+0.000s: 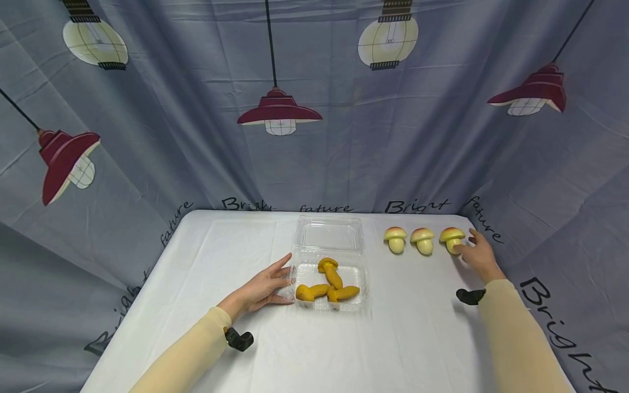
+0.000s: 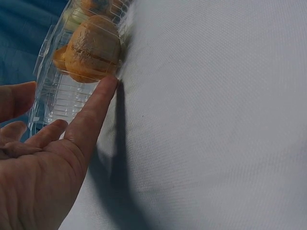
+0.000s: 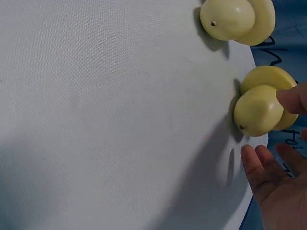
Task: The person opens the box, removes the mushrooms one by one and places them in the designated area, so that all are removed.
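Note:
A clear plastic clamshell box (image 1: 366, 275) stands with its lid folded back, holding three brown toy mushrooms, one of them a brown mushroom (image 1: 333, 273) with its cap toward the back. At the box's left side, my left hand (image 1: 262, 286) has its fingers extended, and a fingertip appears to touch the wall in the left wrist view. My right hand (image 1: 479, 256) is spread beside the rightmost yellow toy mushroom (image 1: 451, 238), which has a reddish cap. In the right wrist view the thumb overlaps that mushroom's stem; the fingers (image 3: 264, 167) are apart from it. Contact by the thumb is unclear.
Two more yellow mushrooms stand in the same row: a middle mushroom (image 1: 423, 241) and a left mushroom (image 1: 395, 240). The white table (image 1: 413, 327) ends at a grey curtain (image 1: 334, 164) printed with lamps. Each wrist carries a small black camera mount (image 1: 239, 339).

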